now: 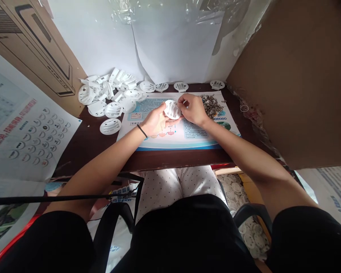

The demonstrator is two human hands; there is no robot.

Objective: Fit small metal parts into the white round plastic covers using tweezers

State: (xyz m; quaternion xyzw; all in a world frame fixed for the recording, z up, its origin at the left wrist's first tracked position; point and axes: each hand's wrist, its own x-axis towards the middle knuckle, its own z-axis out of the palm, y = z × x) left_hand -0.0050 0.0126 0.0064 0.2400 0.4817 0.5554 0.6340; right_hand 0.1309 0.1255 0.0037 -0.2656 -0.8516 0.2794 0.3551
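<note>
My left hand point(155, 120), with a dark band at its wrist, holds up a round white slotted plastic part point(172, 109) over the printed sheet. At the right edge of that part is my right hand point(192, 109), its thumb and forefinger pinched together. Whatever sits between those fingertips is too small to make out. Just right of my right hand lies a heap of small metal pieces point(211, 105) on the sheet.
Several similar white parts point(113, 110) are piled at the table's left, and others point(181, 87) stand along the back. The printed sheet point(159, 145) covers the middle. Cardboard point(295, 83) walls the right side. Below the table, more white parts point(252, 235) fill a container.
</note>
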